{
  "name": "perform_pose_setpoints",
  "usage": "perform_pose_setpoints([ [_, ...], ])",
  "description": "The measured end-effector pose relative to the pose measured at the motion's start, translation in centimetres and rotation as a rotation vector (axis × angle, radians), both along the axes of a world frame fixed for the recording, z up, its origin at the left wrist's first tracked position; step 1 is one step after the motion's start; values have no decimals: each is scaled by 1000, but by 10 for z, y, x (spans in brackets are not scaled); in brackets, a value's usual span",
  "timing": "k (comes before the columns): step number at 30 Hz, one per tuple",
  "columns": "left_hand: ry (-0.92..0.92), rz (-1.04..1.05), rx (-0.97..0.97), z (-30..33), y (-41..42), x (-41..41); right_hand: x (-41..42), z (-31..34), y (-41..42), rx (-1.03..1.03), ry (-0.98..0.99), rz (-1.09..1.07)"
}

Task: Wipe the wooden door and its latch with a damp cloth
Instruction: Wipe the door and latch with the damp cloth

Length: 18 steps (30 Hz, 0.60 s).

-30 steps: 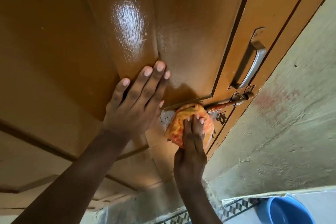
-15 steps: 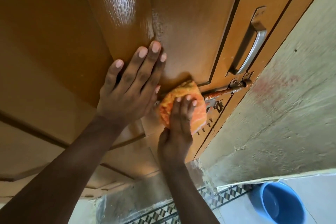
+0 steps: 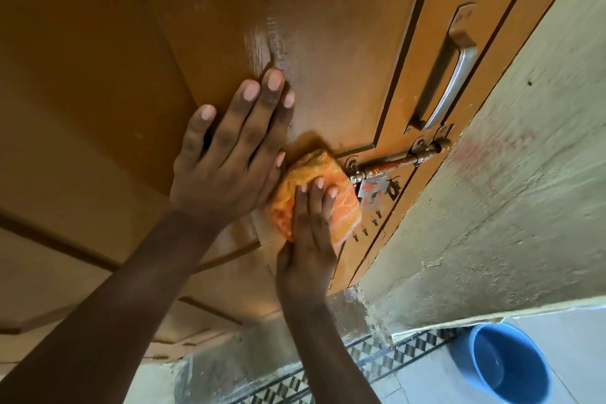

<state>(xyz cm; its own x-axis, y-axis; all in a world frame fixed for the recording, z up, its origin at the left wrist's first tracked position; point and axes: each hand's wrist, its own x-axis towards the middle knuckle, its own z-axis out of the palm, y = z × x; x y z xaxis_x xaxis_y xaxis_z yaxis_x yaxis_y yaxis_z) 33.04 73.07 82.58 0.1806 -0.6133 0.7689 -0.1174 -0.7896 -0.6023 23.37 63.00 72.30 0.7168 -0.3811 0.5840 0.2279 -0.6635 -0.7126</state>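
The glossy brown wooden door [image 3: 334,43] fills the upper view. Its rusty sliding bolt latch [image 3: 396,162] runs across the door's right edge, with a metal plate below it. My right hand [image 3: 310,239] presses a folded orange cloth [image 3: 316,197] flat against the door, just left of the latch's inner end. My left hand [image 3: 229,154] lies flat on the door panel, fingers spread, beside the cloth and touching its left edge. A wet streak shines on the panel above my left fingertips.
A metal pull handle [image 3: 454,72] sits above the latch. A rough plastered wall [image 3: 511,190] borders the door on the right. A blue plastic bucket [image 3: 506,367] stands on the tiled floor at the lower right, beside a patterned tile strip [image 3: 387,357].
My right hand has slid the cloth leftward off the bolt, so more of the latch and its plate show. My left hand stays flat on the door.
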Motion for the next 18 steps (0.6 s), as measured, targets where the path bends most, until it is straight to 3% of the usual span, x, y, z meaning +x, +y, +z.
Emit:
perform_pose_setpoints([
  [3, -10, 27, 11, -1, 3, 0, -12, -16, -6, 44, -35, -40],
  [6, -6, 15, 2, -1, 0, 0, -4, 11, 2, 228, -80, -151],
  [11, -21, 29, -14, 0, 2, -2, -7, 25, 11, 313, -48, -130],
  [15, -1, 43, -5, 1, 0, -3, -13, 26, 12, 771, 158, -248],
  [18, 49, -27, -6, 4, 0, -3, -2, 46, 12, 897, 162, -288],
])
